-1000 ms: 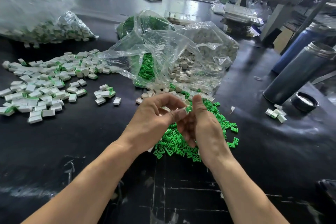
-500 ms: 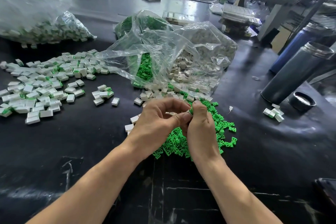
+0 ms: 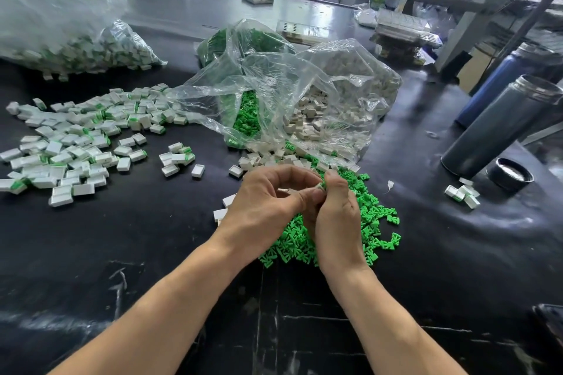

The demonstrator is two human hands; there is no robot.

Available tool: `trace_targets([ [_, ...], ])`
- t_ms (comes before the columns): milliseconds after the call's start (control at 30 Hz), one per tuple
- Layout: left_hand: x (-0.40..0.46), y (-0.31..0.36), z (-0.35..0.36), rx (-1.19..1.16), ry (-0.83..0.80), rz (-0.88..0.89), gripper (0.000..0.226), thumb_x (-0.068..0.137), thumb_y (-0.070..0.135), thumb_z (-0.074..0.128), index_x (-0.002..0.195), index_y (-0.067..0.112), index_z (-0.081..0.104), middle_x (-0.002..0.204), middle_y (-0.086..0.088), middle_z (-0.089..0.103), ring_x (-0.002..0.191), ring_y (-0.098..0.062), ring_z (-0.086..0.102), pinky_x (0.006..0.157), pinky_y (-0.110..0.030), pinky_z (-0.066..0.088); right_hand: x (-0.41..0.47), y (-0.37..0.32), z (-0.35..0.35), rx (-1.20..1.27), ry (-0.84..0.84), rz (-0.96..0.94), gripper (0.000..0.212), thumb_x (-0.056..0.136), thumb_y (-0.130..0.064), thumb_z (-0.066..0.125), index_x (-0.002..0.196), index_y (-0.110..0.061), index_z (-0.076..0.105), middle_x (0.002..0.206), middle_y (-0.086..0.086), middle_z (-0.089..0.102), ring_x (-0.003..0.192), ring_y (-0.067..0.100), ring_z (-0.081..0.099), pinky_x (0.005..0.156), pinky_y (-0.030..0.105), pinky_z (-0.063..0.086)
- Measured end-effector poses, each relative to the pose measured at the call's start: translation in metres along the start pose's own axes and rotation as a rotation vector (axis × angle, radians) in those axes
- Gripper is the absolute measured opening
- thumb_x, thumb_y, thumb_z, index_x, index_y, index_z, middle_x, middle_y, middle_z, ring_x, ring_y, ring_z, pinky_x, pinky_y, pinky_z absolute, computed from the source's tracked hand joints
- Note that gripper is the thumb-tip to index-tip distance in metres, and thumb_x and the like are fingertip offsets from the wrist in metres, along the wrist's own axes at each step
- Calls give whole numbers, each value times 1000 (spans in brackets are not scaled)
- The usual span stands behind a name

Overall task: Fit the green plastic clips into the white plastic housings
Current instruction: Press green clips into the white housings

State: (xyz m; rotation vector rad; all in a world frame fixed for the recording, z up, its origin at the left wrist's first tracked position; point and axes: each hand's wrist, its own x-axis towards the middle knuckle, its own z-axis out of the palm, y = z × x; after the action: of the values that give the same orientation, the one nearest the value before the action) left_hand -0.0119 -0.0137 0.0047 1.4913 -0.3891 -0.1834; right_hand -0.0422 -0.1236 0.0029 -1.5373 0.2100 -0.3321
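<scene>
Green clip and white housing (image 3: 320, 185) were pinched together between the fingertips of the left hand (image 3: 268, 207) and right hand (image 3: 336, 216), above the loose green clip pile (image 3: 374, 222) on the black table (image 3: 122, 253).

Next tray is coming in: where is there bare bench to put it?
Bare black table lies left of the left hand, below the finished housings. More lies between the green clips and the flask. Around the bags it is crowded.
</scene>
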Motion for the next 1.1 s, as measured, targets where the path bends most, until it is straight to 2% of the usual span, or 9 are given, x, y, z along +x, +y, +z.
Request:
trace_targets([
  [100,0,-1,2,16,6,7,7,87,15,79,94,16,78,97,-5,78,91,-34,74,90,-54,58,1,2,-2,-10,-9,-15,54,96,-48,33,56,-47,69,48,-23,55,47,-7,53,46,8,38],
  [233,-1,0,6,18,20,23,7,89,12,78,96,14,78,99,-4,79,94,-33,74,91,-56,57,5,5,-4,-88,9,-72,57,99,-44,30,57,-51,68,56,-26,60,58,-8,58,59,12,46],
  [333,-2,2,6,3,21,43,6,90,11,77,96,11,78,102,-2,78,95,-34,74,90,-53,59,7,7,-4,-70,40,-80,52,99,-44,31,80,-45,79,89,-11,79,92,5,74,88,36,59],
  [400,-2,2,6,-6,25,47,6,90,10,76,95,11,78,104,-2,78,95,-33,74,89,-51,60,7,7,-3,-80,57,-89,52,100,-43,31,84,-38,80,97,-7,80,99,9,74,94,42,59],
  [567,-3,1,5,-15,18,53,5,90,11,76,95,11,78,106,-1,78,95,-29,75,88,-45,61,7,9,-2,-128,87,-115,53,100,-43,30,91,-24,79,97,-6,80,98,7,74,93,39,59],
  [733,-3,2,5,-13,16,62,5,90,10,76,95,10,78,106,0,78,96,-24,75,88,-42,62,6,8,-3,-136,83,-132,53,100,-43,31,87,-30,80,97,-8,80,98,6,74,91,35,60],
  [900,-3,4,6,-5,44,53,6,89,8,77,94,9,77,104,-1,78,93,-26,75,87,-44,61,3,5,-4,-131,43,-71,49,101,-58,29,85,-55,75,91,-18,77,91,1,72,87,30,56],
  [1000,-2,4,1,30,115,54,8,87,14,80,94,14,77,94,2,78,86,-15,73,80,-31,59,6,4,-11,-189,58,-98,57,100,-66,31,71,-35,70,63,-13,64,61,4,57,64,31,44],
  [1100,0,3,-4,48,152,60,8,86,16,80,91,21,78,84,4,77,75,-5,68,71,-20,54,7,2,-21,-157,58,-184,43,103,-53,47,79,-23,66,68,-7,61,64,10,53,63,37,42],
])
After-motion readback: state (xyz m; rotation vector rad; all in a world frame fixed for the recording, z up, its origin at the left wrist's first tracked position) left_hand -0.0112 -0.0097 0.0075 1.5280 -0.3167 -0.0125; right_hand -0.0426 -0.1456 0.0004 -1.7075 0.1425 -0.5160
